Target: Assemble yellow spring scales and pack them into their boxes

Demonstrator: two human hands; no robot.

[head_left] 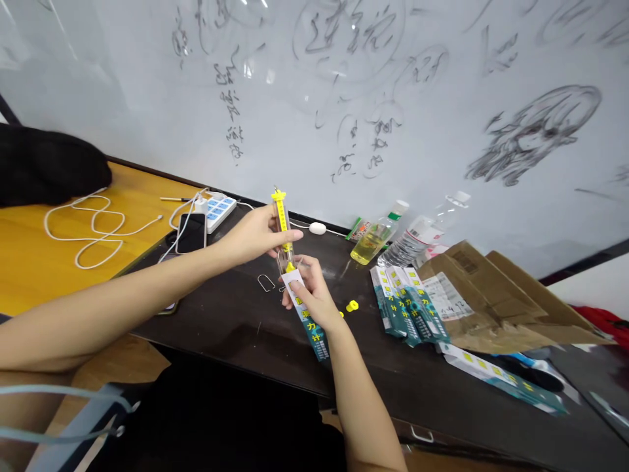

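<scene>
My left hand (268,233) is closed on a clear-bodied spring scale (282,219) with a yellow cap and a yellow printed strip. The scale is tilted slightly, hook end up, and its lower end meets the upper end of a narrow white-and-teal box (308,321). How far it sits inside the box is hard to make out. My right hand (314,295) wraps round that box near its upper end. On the dark table, a bent wire hook (266,283) lies left of my right hand, and a small yellow plastic piece (352,306) lies right of it.
Several matching boxes (407,305) lie to the right, beside a torn cardboard package (466,288). Behind them are a bottle of yellow liquid (371,244) and a water bottle (410,241). A phone (191,233) and a power strip (220,213) lie left. A whiteboard (275,131) closes off the back.
</scene>
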